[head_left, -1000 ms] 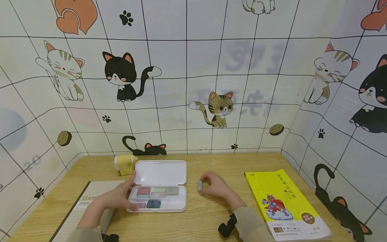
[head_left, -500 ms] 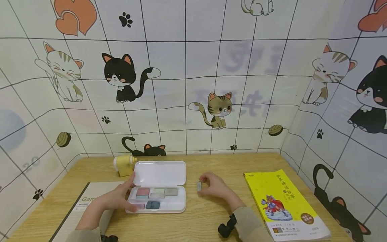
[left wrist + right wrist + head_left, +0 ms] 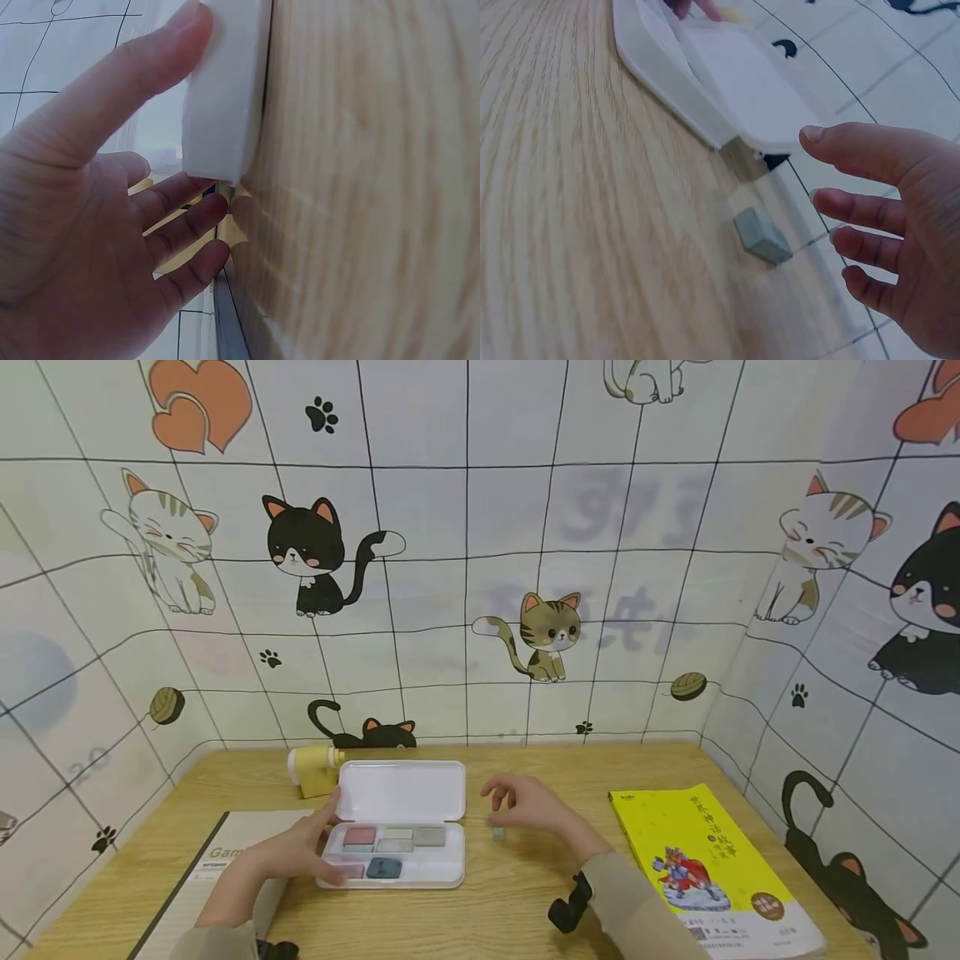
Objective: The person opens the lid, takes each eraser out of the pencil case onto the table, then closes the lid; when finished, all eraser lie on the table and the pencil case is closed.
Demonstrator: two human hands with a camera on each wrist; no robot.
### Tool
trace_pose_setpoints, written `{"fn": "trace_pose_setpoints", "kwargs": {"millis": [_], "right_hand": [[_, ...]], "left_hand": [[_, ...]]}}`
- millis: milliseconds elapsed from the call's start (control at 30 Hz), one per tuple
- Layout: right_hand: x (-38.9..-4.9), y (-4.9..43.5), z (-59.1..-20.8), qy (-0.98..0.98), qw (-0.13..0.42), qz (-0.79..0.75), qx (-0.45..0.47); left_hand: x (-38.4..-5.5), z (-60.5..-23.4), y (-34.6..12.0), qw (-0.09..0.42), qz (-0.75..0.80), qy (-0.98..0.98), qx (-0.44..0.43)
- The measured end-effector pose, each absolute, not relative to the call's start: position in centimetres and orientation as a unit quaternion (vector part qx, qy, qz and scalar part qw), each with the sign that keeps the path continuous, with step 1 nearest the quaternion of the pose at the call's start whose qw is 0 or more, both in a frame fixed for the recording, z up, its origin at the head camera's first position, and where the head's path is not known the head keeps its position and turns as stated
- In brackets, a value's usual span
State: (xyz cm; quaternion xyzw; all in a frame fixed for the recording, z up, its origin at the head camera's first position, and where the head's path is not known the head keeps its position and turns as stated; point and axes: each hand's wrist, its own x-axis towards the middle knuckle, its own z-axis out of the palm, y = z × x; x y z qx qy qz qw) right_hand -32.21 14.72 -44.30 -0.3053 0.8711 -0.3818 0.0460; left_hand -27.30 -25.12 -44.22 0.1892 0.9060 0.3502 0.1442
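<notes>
A white plastic box [image 3: 438, 867] lies open on the table, its lid [image 3: 401, 791] tipped back. Several small eraser-like blocks lie inside, pink, pale green, grey and a dark blue one [image 3: 384, 868]. My left hand [image 3: 298, 850] rests at the box's left end. Its thumb touches the front rim, and the other fingers spread loosely behind the corner in the left wrist view. Right of the box, a small grey-green eraser-like block [image 3: 763, 236] stands on the table. My right hand [image 3: 531, 806] hovers just over it, fingers apart and holding nothing.
A grey notebook [image 3: 213, 868] lies on the left, partly under my left forearm. Behind the box's left side stands a yellow-and-white object [image 3: 313, 770]. A yellow book [image 3: 693, 860] lies on the right. A cat-patterned cloth wall [image 3: 465, 702] borders the table's back.
My right hand has let go of the small grey-green block and lifted slightly, its fingers parting. The block now sits on the table. My left hand keeps its place on the box.
</notes>
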Motion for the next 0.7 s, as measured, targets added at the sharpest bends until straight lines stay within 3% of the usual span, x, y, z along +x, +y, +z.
{"fn": "trace_pose_setpoints", "kwargs": {"millis": [367,700], "right_hand": [[-32.8,10.8,-42.5,0.857,0.119,-0.323,-0.385],[-33.2,8.1,-41.9,0.868,0.143,-0.259,-0.398]], "left_hand": [[-26.9,-43.8,-24.8,0.143,0.353,0.908,0.176],[-26.8,-43.6,-24.8,0.144,0.361,0.905,0.172]]}}
